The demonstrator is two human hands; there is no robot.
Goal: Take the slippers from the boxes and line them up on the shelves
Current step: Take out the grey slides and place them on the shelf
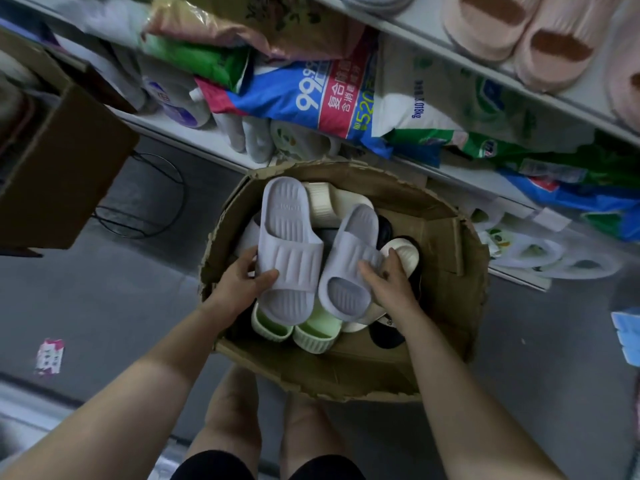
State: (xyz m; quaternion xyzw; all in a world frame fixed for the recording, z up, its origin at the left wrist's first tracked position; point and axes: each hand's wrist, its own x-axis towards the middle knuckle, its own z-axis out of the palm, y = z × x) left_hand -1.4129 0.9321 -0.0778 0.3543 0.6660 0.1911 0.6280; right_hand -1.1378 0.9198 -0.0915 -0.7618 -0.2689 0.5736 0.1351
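An open cardboard box point(446, 271) stands on the floor below the shelves, with several slippers inside. My left hand point(239, 278) grips one pale lilac slipper point(287, 247) by the left side of its strap. My right hand point(391, 278) grips the other lilac slipper point(349, 258) at the right side of its strap. Both slippers are held just above the pile. Under them lie a pair of light green slippers point(311, 329), cream slippers point(325, 199) and black slippers point(384, 336).
White shelves point(194, 133) run across the top, loaded with detergent bags point(329, 98) and bottles. Pink slippers point(519, 39) sit on the upper shelf at right. A brown carton point(59, 174) juts in at left. A small packet point(50, 356) lies on the grey floor.
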